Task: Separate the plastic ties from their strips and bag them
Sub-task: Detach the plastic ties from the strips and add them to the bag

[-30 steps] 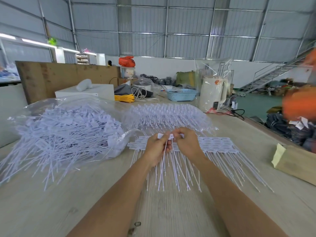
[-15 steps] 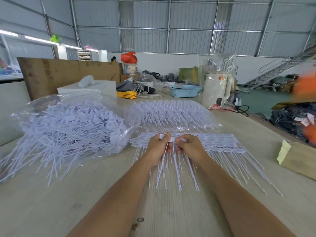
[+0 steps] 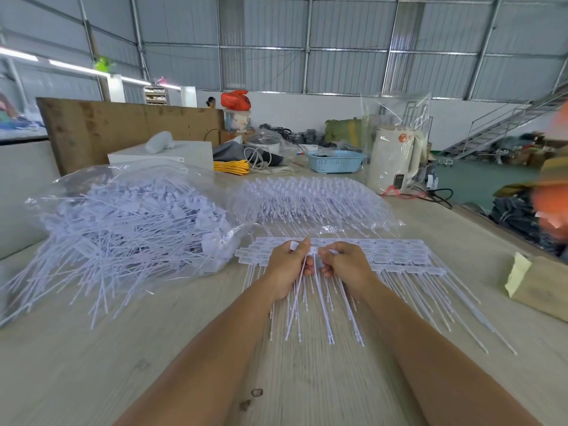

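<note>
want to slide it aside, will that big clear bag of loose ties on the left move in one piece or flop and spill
The bag of loose ties would probably sag: its film is thin and crinkled. Tie tails poke out of its near end, so some may spill. It probably weighs little for its bulk.

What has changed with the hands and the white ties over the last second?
Very little. Both hands keep pinching the tie heads: the left hand holds a few loose ties, the right hand grips the strip. A small gap seems to have opened between them. The full bag on the left and the second bag behind stayed put.
</note>
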### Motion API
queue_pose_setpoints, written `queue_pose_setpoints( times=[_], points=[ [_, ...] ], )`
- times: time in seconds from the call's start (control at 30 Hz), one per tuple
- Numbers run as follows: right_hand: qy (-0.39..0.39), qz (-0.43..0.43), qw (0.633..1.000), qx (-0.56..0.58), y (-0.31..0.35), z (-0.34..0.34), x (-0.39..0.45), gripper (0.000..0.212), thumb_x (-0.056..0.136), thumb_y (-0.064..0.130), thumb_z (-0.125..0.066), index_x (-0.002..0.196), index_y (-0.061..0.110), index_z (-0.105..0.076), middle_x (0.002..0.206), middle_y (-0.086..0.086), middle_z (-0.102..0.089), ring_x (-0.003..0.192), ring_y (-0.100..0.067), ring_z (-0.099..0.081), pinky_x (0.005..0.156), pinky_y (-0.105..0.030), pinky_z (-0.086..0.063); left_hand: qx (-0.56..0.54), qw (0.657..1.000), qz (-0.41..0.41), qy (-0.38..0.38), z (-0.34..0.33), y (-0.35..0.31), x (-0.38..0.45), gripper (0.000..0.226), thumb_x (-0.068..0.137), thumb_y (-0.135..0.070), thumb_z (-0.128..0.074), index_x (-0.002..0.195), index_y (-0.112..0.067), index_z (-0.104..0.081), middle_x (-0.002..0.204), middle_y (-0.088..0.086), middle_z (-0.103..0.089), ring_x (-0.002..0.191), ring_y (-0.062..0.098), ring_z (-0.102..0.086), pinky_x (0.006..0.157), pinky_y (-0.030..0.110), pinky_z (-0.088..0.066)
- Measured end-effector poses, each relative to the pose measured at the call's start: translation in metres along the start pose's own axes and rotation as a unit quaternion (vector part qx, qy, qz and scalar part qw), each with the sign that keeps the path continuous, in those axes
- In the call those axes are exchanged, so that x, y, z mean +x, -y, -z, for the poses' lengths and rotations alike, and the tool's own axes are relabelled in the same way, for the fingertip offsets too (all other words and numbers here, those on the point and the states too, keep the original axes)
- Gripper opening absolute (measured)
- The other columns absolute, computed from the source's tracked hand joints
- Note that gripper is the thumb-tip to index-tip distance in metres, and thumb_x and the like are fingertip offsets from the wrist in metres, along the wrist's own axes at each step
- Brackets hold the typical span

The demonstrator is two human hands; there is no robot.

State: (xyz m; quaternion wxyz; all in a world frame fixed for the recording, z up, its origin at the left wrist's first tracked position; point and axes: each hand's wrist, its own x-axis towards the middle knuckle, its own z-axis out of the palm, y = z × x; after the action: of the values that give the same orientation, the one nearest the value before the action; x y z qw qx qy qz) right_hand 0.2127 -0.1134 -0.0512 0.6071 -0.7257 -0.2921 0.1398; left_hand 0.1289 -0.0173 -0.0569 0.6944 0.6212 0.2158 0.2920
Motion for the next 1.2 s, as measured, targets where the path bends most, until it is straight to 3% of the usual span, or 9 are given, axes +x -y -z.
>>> queue_pose_setpoints(
  times=[0.43,0.57,0.77,0.93,1.07,1.2],
  points=[
    [0.004,-0.008,1.0,-0.024,0.004,0.0,-0.028,0.02,0.091,0.02,-0.058,0.073,0.013,-0.06,0.057,-0.002,-0.061,0.047,-0.009,-0.056,0.056,-0.024,-0.048,0.036,0.999,-0.018,-0.001,0.003,-0.002,-0.021,0.024,0.095,-0.027,-0.055,0.079,-0.011,-0.059,0.056,0.002,-0.058,0.038,0.005,-0.051,0.041,0.016,-0.041],
    [0.007,-0.018,0.999,-0.029,0.008,0.002,-0.03,0.018,0.09,0.018,-0.061,0.074,0.009,-0.061,0.052,-0.001,-0.06,0.045,-0.012,-0.056,0.055,-0.025,-0.049,0.023,1.0,0.013,0.002,0.004,-0.005,-0.023,0.023,0.096,-0.026,-0.054,0.079,-0.01,-0.058,0.054,0.002,-0.056,0.038,0.01,-0.048,0.039,0.018,-0.038],
    [0.014,-0.011,0.999,0.031,0.034,0.008,-0.013,0.011,0.088,0.008,-0.062,0.078,0.006,-0.062,0.055,-0.003,-0.057,0.041,-0.009,-0.053,0.04,-0.019,-0.042,0.004,1.0,0.008,0.009,0.0,-0.03,-0.004,0.027,0.095,-0.024,-0.056,0.072,-0.01,-0.057,0.046,-0.001,-0.054,0.043,0.014,-0.048,0.042,0.021,-0.038],
    [0.043,-0.046,0.997,0.04,0.037,0.002,-0.009,0.008,0.088,0.006,-0.061,0.08,0.004,-0.061,0.056,-0.006,-0.055,0.039,-0.006,-0.05,0.041,-0.018,-0.041,0.006,1.0,0.005,0.011,-0.001,-0.021,0.001,0.021,0.093,-0.028,-0.06,0.082,-0.01,-0.056,0.063,0.004,-0.063,0.052,0.014,-0.059,0.053,0.026,-0.05],
    [0.096,-0.066,0.993,0.022,0.036,0.004,-0.012,0.019,0.09,0.011,-0.061,0.072,0.005,-0.059,0.056,-0.004,-0.056,0.041,-0.007,-0.049,0.041,-0.016,-0.041,0.061,0.998,-0.016,0.004,-0.002,-0.019,-0.001,0.03,0.095,-0.028,-0.056,0.077,-0.005,-0.052,0.054,0.005,-0.054,0.037,0.011,-0.049,0.04,0.018,-0.04],
    [0.094,-0.043,0.995,-0.003,0.038,0.005,-0.01,0.025,0.092,0.01,-0.057,0.068,0.006,-0.06,0.053,-0.004,-0.053,0.039,-0.007,-0.048,0.04,-0.017,-0.041,0.057,0.998,-0.012,0.013,-0.004,-0.026,-0.003,0.028,0.094,-0.026,-0.058,0.074,-0.008,-0.05,0.054,0.006,-0.051,0.033,0.009,-0.044,0.035,0.014,-0.033]
  ],
)
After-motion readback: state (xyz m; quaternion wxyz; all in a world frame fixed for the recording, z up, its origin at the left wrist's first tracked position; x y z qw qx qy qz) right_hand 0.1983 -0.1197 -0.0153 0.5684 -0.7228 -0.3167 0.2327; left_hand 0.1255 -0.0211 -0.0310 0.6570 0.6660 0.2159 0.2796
